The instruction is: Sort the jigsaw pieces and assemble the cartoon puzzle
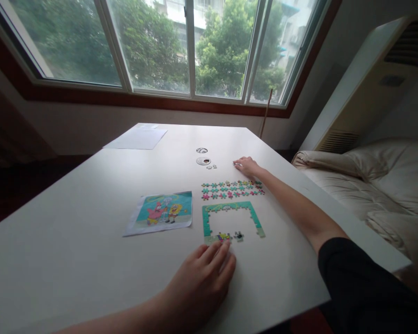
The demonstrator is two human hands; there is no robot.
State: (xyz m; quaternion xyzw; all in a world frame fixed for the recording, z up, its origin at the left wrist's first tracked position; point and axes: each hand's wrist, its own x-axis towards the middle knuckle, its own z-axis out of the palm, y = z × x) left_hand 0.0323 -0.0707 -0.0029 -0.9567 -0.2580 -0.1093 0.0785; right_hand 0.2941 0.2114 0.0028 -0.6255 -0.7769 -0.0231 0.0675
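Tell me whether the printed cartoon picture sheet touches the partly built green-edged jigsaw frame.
Apart. The head view shows a strip of bare white table between the cartoon picture sheet and the left side of the jigsaw frame.

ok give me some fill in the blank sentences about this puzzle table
1. The picture sheet lies to the ____ of the puzzle frame.
2. Just beyond the rows of loose pieces rests the person's ____.
3. The left hand lies palm ____ on the table, fingers at the frame's near edge.

Missing words: left; right hand; down
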